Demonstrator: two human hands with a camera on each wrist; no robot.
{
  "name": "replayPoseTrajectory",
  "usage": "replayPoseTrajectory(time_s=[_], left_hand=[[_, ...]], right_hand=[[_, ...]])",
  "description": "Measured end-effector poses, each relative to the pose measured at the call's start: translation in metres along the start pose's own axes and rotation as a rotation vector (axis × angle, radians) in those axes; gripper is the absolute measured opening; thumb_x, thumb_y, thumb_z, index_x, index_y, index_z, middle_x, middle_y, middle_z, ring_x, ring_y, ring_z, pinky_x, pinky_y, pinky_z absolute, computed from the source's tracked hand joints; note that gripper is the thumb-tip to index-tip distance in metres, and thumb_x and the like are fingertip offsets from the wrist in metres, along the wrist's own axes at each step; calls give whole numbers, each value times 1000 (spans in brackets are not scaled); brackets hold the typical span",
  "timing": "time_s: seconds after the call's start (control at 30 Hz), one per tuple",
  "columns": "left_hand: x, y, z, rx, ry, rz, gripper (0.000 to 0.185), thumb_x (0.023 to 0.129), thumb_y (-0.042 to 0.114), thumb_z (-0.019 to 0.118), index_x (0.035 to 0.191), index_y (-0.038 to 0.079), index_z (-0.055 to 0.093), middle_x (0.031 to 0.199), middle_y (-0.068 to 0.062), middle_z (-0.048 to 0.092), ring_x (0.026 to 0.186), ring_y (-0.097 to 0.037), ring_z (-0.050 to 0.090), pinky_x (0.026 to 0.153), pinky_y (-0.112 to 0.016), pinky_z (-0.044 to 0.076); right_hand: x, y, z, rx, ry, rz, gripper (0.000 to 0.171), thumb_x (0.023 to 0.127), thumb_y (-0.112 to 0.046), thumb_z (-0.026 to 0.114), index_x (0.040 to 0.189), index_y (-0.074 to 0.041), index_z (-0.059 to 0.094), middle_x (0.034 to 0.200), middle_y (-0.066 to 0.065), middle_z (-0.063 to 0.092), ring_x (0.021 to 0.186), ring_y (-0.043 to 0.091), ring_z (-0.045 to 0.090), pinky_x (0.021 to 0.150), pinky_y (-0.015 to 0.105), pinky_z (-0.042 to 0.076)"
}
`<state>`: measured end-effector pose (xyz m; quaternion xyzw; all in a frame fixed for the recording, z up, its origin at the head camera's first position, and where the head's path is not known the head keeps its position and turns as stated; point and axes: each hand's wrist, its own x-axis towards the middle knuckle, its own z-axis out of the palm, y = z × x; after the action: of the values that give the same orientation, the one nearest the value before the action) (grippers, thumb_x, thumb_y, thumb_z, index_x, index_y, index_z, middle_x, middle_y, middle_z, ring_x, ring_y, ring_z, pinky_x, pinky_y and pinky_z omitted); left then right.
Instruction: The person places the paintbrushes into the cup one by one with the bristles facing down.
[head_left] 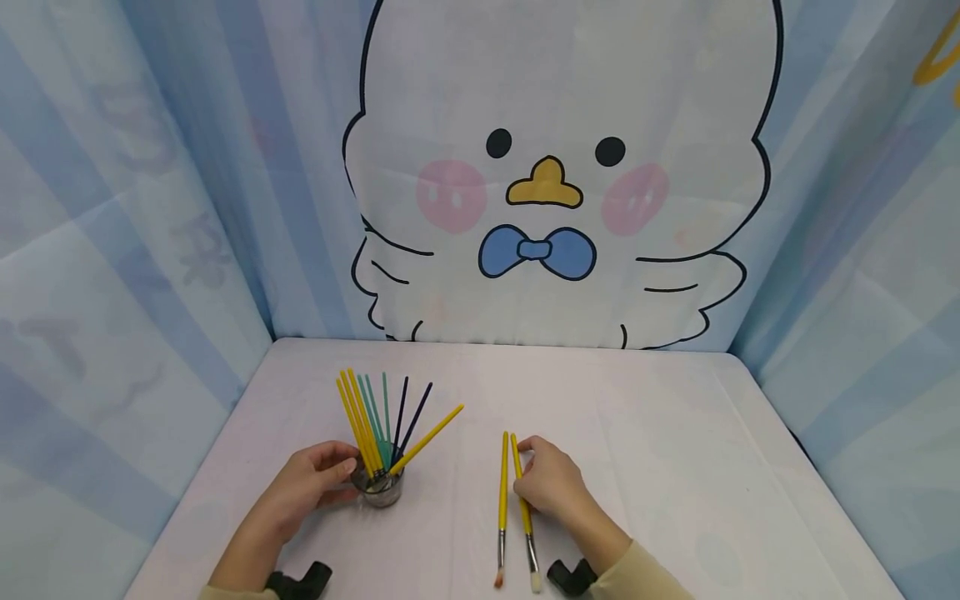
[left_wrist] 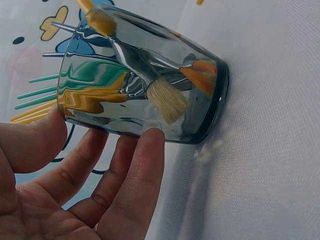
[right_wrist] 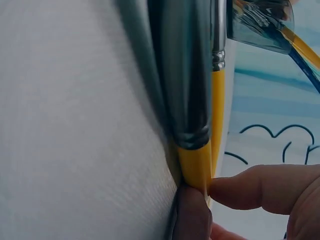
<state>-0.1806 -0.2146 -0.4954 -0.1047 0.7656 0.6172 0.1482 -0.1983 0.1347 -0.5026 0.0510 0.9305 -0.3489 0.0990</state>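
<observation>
at the near edge of the desk (head_left: 675, 433), around six o'clock, two dark wrist mounts sit beside pale sleeves. the right hand (head_left: 550, 483) rests at about five o'clock, fingers curled on the right-hand yellow brush (head_left: 522, 500), pinching its handle just above the ferrule in the wrist view. a second yellow brush (head_left: 502, 500) lies just beside it to the left, nearly parallel, bristles toward the near edge. at seven o'clock the left hand (head_left: 307, 483) curls around a clear glass cup (head_left: 380, 487), fingertips (left_wrist: 147, 150) on its wall. the cup stands upright, holding yellow, teal and dark blue brushes (head_left: 375, 417) handles up, fanned toward twelve. the desk has a plain white cloth. behind it, at twelve o'clock, hangs a backdrop (head_left: 555, 167) with a white cartoon duck wearing a blue bow tie; blue-and-white striped curtains (head_left: 112, 250) close both sides.
</observation>
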Motion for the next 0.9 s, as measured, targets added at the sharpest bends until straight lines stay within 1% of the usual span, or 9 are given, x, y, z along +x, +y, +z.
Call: replayPoseTrajectory(time_s=[0.07,0.3,0.43,0.57,0.7,0.9], left_hand=[[0,0,0,0,3,-3,30,108,10,63,132,-7,64,132,-22,69,110,-22,70,92,-44,68],[1,0,0,9,2,-7,30,109,11,63,133,-6,64,134,-23,68,110,-22,70,93,-45,68],[1,-1,0,12,6,-5,30,109,11,62,133,-6,65,134,-23,69,110,-22,70,92,-45,68],[1,-1,0,15,7,-2,29,108,11,63,132,-6,65,133,-23,69,109,-22,70,92,-44,68],[1,-1,0,15,8,-1,29,108,11,63,132,-6,65,133,-23,69,109,-22,70,92,-44,68],[0,0,1,15,7,2,29,108,10,63,132,-6,65,134,-23,69,109,-22,70,92,-44,68]], right_hand=[[0,0,1,-4,-4,-1,58,79,2,77,135,-5,65,80,5,61,55,16,58,49,25,50],[-1,-2,1,-88,8,-26,59,78,0,78,135,-5,65,79,3,60,62,18,55,53,27,46],[-1,-2,-1,-88,9,-38,57,78,0,79,133,-5,67,81,3,60,63,18,55,53,27,46],[0,0,-3,-24,-7,-34,56,79,0,77,133,-6,67,81,4,60,60,18,56,51,26,47],[1,4,-4,91,-32,-15,58,80,2,76,136,-6,66,80,4,61,57,17,56,50,26,49],[1,10,-2,258,-57,-2,62,80,6,72,141,-6,62,86,5,60,58,17,56,49,23,53]])
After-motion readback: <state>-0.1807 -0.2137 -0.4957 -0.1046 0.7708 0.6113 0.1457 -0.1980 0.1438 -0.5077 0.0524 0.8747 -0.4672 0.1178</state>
